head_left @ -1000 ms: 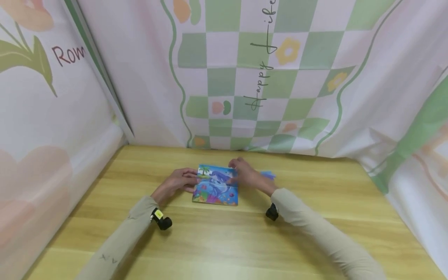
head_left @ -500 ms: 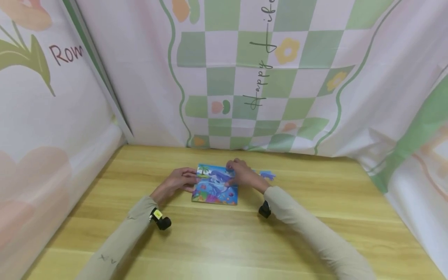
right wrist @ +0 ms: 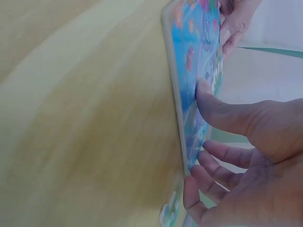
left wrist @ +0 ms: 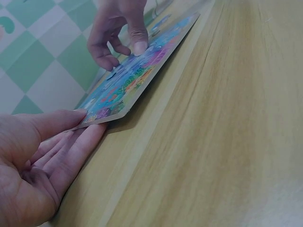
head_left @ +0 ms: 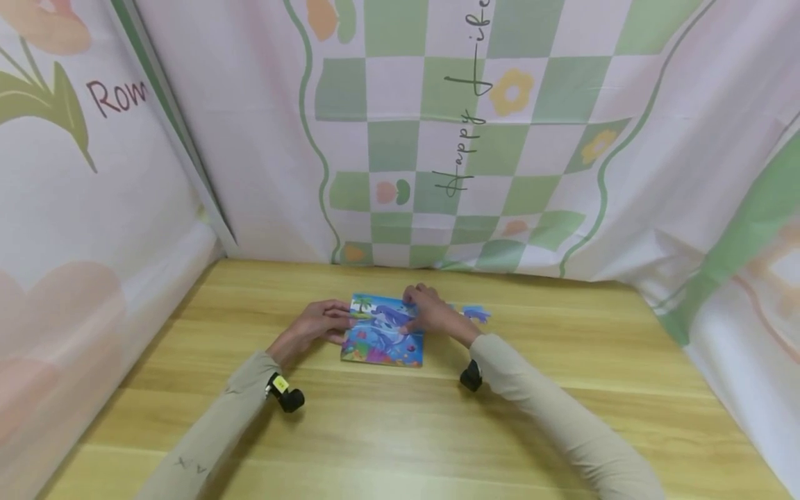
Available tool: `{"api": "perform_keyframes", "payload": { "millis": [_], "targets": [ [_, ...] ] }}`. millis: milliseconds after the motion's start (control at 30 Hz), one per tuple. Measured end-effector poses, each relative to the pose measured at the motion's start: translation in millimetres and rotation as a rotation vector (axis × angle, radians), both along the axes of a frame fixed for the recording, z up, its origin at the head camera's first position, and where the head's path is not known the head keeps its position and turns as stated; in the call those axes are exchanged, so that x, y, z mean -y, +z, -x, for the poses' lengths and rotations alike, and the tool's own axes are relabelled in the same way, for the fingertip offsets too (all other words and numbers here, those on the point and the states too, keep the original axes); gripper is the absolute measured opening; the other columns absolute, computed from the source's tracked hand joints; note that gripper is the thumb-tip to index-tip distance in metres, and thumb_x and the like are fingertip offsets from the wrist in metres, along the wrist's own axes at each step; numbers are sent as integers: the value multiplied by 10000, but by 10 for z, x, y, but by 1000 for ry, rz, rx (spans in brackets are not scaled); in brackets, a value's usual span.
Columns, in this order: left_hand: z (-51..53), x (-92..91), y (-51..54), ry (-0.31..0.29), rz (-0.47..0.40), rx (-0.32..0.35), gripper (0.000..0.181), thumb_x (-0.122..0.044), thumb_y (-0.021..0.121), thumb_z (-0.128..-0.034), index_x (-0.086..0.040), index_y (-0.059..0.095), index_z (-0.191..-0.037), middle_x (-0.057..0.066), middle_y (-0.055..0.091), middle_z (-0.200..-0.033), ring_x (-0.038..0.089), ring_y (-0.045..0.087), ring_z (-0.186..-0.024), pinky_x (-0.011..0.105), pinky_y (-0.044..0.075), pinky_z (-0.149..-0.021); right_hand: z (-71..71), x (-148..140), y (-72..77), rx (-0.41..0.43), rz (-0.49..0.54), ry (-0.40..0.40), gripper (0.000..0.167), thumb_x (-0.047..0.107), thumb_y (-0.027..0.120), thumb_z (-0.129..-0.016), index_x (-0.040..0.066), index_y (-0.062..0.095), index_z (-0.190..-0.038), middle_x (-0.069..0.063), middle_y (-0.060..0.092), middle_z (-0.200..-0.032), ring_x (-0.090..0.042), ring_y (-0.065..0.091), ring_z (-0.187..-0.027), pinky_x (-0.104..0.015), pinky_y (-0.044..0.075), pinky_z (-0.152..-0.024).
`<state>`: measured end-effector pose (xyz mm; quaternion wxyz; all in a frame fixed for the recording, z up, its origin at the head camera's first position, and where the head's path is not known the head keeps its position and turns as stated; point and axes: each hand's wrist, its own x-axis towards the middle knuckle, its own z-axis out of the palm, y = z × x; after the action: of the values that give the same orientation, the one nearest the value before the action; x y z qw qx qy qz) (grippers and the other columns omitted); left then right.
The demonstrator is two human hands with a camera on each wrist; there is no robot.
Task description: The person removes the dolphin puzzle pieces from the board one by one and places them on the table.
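Note:
A jigsaw puzzle (head_left: 381,347) in a thin tray lies on the table, its picture a dolphin in a blue sea. My left hand (head_left: 321,321) grips the left edge; in the left wrist view its thumb (left wrist: 71,118) is on top and its fingers are bent at the rim. Over the upper right part is my right hand (head_left: 430,311). Its thumb (right wrist: 203,90) touches the picture and its curled fingers (left wrist: 105,60) reach the far side, around what looks like a puzzle piece (left wrist: 111,75), mostly hidden by the hand.
Loose blue puzzle pieces (head_left: 476,314) lie on the wooden table (head_left: 375,430) right of the tray, partly behind the right wrist. A patterned curtain (head_left: 450,229) hangs along the table's back edge, with more cloth at both sides.
My right hand has shifted slightly left over the puzzle, showing more of the loose pieces behind it. The left hand keeps its hold on the tray edge.

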<state>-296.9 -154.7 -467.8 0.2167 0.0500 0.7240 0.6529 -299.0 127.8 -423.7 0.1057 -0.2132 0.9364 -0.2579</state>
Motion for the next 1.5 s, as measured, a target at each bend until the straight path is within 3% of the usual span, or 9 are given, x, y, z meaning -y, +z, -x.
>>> {"api": "perform_keyframes", "payload": {
  "millis": [200, 700, 1067, 1500],
  "targets": [
    [5, 3, 23, 9, -1, 1, 487, -26, 692, -992, 82, 499, -1426, 248, 680, -1285, 155, 734, -845, 305, 689, -770, -15, 2, -8, 4, 25, -17, 585, 168, 845, -892, -55, 544, -1342, -217, 522, -1315, -393, 478, -1250, -544, 481, -1145],
    [-2, -16, 6, 6, 0, 10, 492, -27, 694, -992, 78, 500, -1432, 236, 682, -1282, 151, 737, -839, 302, 689, -767, -20, -6, -49, -2, 22, -57, 553, 181, 868, -865, 0, 539, -1271, -219, 522, -1293, -395, 483, -1216, -568, 530, -1064],
    [3, -19, 12, 6, 11, 2, 487, -27, 690, -996, 78, 502, -1433, 248, 674, -1301, 149, 735, -851, 304, 689, -769, -61, 4, -61, -6, 5, -98, 605, 196, 844, -896, -11, 550, -1383, -208, 501, -1340, -387, 477, -1277, -566, 523, -1098],
    [-1, -13, 0, -8, 3, -2, 488, -33, 688, -999, 93, 495, -1430, 224, 694, -1251, 155, 734, -855, 315, 690, -785, -156, 7, -52, -24, 11, -114, 613, 213, 810, -930, 78, 559, -1473, -172, 466, -1250, -280, 469, -1065, -425, 562, -832]
  ]
}}
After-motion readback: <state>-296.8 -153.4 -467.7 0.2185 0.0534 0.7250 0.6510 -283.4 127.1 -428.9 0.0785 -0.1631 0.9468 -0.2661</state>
